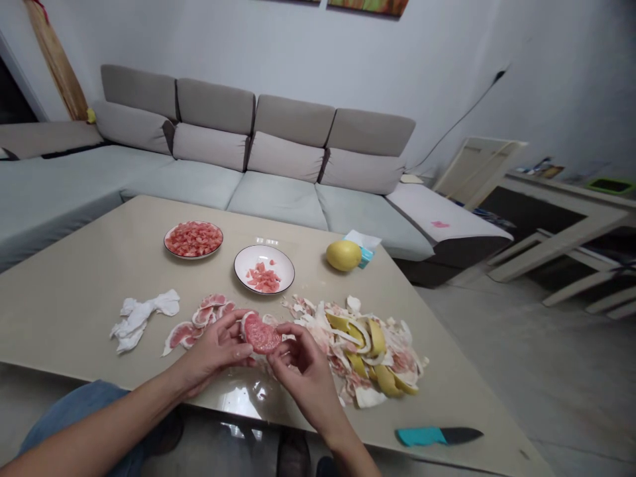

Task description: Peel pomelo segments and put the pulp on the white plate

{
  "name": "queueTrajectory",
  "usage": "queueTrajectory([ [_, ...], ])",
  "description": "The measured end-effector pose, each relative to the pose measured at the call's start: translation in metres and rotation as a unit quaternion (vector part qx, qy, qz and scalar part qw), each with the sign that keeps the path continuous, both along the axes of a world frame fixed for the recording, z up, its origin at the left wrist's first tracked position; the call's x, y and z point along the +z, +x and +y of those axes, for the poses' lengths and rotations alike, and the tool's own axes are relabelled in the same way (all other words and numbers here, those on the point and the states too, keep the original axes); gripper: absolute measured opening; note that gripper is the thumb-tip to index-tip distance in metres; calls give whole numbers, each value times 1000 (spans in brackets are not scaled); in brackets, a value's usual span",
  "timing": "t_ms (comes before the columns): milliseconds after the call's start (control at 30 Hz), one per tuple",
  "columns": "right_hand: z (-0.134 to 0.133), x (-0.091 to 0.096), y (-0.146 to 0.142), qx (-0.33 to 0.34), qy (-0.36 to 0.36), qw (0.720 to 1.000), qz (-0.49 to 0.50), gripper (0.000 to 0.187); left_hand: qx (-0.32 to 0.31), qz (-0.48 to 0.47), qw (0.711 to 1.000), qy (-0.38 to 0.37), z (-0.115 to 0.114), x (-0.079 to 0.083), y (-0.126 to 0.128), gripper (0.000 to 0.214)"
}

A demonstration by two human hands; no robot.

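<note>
A red pomelo segment (pixel 261 335) is held between my two hands above the front of the table. My left hand (pixel 221 348) grips its left end, with the thumb below and fingers behind. At its right end, my right hand (pixel 299 358) pinches the edge between thumb and fingers. Several unpeeled pomelo segments (pixel 199 321) lie just beyond my left hand. To the right of my right hand spreads a heap of yellow rind and pale membrane (pixel 370 351). Behind the segment, a white plate (pixel 243 265) with a dark rim carries some red pulp pieces (pixel 263 277).
A second plate (pixel 193 240) heaped with red pulp stands farther left. Crumpled tissue (pixel 142 318) lies at left. A whole yellow pomelo (pixel 343 255) sits by a blue tissue box (pixel 366 253). A knife with a turquoise handle (pixel 421 436) rests near the front right edge. A sofa (pixel 278 195) stands behind the table.
</note>
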State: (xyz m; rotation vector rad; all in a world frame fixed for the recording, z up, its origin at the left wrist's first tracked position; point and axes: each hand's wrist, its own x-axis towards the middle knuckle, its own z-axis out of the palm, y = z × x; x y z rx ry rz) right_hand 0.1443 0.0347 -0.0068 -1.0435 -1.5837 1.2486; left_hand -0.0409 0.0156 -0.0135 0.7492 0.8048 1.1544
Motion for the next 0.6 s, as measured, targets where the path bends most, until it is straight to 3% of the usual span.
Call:
queueTrajectory([
  [133,-2,4,1,-5,28,999,-15,26,10,45,998,49,0,-2,-1,51],
  [333,-1,4,3,28,-1,1000,3,44,63,117,985,112,-1,-4,0,39],
  [600,0,7,6,39,95,995,-17,8,55,214,954,200,0,-6,-3,31],
])
